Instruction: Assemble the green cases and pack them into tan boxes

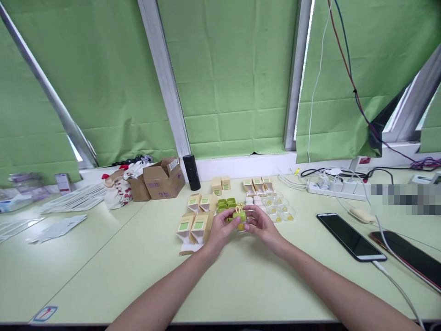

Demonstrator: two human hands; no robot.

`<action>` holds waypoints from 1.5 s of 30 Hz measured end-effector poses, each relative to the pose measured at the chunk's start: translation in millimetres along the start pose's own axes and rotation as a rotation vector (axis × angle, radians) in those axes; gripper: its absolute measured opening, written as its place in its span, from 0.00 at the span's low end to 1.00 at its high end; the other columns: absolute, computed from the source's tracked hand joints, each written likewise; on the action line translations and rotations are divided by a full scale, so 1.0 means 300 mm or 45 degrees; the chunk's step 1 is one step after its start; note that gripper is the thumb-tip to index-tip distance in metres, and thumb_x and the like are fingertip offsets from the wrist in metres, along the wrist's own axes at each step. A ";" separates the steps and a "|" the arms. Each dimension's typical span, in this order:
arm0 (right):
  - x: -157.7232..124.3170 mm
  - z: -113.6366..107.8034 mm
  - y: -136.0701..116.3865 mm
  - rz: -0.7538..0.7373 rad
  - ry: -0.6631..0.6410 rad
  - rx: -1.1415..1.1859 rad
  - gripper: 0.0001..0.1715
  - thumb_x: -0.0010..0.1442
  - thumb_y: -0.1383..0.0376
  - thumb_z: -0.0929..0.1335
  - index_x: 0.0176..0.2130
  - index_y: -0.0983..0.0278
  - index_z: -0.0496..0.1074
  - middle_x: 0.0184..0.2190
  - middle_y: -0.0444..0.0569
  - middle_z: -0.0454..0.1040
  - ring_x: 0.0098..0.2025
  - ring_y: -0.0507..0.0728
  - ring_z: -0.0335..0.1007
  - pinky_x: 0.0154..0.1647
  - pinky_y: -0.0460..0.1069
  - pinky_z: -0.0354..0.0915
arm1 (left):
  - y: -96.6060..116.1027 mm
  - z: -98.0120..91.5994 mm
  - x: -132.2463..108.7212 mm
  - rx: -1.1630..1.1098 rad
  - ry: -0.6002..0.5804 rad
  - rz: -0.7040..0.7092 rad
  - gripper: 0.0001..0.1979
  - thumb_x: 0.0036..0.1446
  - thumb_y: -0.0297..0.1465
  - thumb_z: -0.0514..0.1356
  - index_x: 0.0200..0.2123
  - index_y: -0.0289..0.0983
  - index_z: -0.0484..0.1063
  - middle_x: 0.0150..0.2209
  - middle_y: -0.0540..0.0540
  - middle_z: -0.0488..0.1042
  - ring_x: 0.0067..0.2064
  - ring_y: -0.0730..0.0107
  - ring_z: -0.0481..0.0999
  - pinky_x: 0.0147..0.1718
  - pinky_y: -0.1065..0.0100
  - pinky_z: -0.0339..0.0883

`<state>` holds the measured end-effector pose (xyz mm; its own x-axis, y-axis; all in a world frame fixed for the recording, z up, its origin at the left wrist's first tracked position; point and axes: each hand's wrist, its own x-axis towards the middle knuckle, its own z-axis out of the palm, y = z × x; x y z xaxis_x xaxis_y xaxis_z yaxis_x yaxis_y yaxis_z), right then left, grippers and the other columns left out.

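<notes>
My left hand (220, 228) and my right hand (262, 225) meet over the pale green table (241, 276), both pinching a small round green case (239, 216) with a yellow loop on top. Just behind it lie more green cases (226, 203). Small tan cartons with green labels (193, 226) stand to the left of my left hand, and several more (257, 185) sit further back. Clear plastic pieces with yellow centres (279, 209) lie to the right of my right hand.
A brown cardboard box (164, 178) and a black cylinder (191, 172) stand at the back left. A phone (350, 236) on a cable, a second dark device (408, 257) and a power strip (336, 188) are on the right. Flat white packets (74, 198) lie far left.
</notes>
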<state>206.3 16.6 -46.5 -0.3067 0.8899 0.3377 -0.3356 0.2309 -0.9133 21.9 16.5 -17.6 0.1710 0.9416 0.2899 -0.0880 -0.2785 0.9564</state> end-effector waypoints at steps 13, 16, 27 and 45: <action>-0.003 0.015 -0.007 -0.104 0.022 -0.075 0.28 0.62 0.52 0.78 0.55 0.54 0.68 0.51 0.49 0.77 0.44 0.57 0.80 0.47 0.55 0.77 | -0.029 0.002 0.009 0.087 0.096 0.048 0.29 0.55 0.48 0.74 0.53 0.34 0.79 0.55 0.34 0.80 0.56 0.51 0.80 0.54 0.57 0.75; -0.004 0.018 -0.016 -0.119 0.043 -0.057 0.26 0.63 0.53 0.78 0.55 0.54 0.69 0.52 0.50 0.77 0.44 0.57 0.80 0.47 0.55 0.77 | -0.029 0.006 0.002 0.090 0.083 0.101 0.28 0.57 0.47 0.73 0.54 0.36 0.78 0.54 0.35 0.79 0.57 0.52 0.79 0.53 0.58 0.75; -0.006 0.018 -0.035 -0.153 0.079 -0.067 0.22 0.64 0.51 0.76 0.53 0.54 0.71 0.52 0.48 0.74 0.44 0.57 0.79 0.46 0.57 0.79 | -0.005 0.017 -0.027 0.177 -0.026 0.247 0.20 0.63 0.41 0.70 0.55 0.41 0.74 0.54 0.40 0.76 0.55 0.57 0.76 0.55 0.59 0.72; -0.007 0.019 -0.058 0.056 0.074 0.395 0.26 0.59 0.50 0.79 0.51 0.53 0.72 0.42 0.47 0.81 0.45 0.63 0.81 0.48 0.61 0.76 | -0.014 0.025 -0.027 0.142 0.059 0.286 0.24 0.63 0.44 0.70 0.57 0.40 0.74 0.52 0.39 0.78 0.54 0.57 0.77 0.55 0.58 0.72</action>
<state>207.6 8.4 -30.0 -0.2785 0.9194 0.2777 -0.5815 0.0687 -0.8106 28.1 8.5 -23.7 0.1142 0.8607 0.4961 -0.0092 -0.4984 0.8669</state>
